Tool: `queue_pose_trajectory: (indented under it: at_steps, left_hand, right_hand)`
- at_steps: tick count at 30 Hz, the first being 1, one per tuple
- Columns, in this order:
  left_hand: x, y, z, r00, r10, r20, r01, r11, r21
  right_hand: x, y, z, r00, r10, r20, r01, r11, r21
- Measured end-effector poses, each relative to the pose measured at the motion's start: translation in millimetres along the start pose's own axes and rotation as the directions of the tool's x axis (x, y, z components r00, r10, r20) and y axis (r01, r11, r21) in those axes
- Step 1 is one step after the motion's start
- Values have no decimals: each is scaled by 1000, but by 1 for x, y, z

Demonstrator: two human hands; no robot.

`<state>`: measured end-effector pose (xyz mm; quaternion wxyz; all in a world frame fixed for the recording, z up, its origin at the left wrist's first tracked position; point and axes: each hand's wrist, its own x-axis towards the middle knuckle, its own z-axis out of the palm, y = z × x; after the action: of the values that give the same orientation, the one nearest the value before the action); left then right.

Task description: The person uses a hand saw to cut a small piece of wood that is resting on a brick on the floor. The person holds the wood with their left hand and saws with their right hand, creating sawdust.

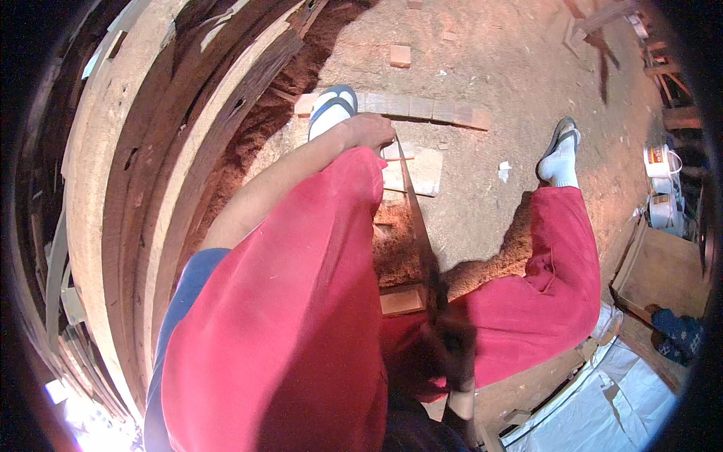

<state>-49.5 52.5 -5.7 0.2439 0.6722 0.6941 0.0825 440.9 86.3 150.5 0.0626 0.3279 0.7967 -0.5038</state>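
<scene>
My left arm reaches over my left knee, and my left hand (371, 129) is closed beside the foot. From its fingers a long dark tapering blade (419, 218), saw-like in outline, runs down between my legs; no teeth can be made out. The blade's wider end meets my right hand (455, 343), closed round it in deep shadow above my right thigh, its fingers partly lost in the dark. Below my left hand a pale flat wood piece (422, 169) lies on the ground. A row of small wood blocks (422, 108) stretches just beyond it.
Long timber planks (113, 188) stack up along the left. A loose wood block (400, 56) lies farther out on the dirt floor. White buckets (663, 162) stand at the right, near a wooden board (663, 264). Pale sheeting (595, 403) spreads at the lower right.
</scene>
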Motion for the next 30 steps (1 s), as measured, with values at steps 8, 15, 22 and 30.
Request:
queue_pose_trajectory:
  at_steps: [8,15,22,30]
  left_hand:
    - [5,-3,3,1000,26,9,-26,998,61]
    - [-6,-1,4,999,34,-17,-33,999,38]
    - [-1,2,0,999,15,34,-18,996,83]
    - [-3,4,2,999,33,29,-35,997,71]
  right_hand:
    - [44,-55,72,707,328,-626,-388,921,44]
    - [36,-94,3,989,124,84,-138,972,188]
    - [36,-46,12,992,-12,126,4,998,62]
    - [26,-72,20,998,59,-12,-51,942,332]
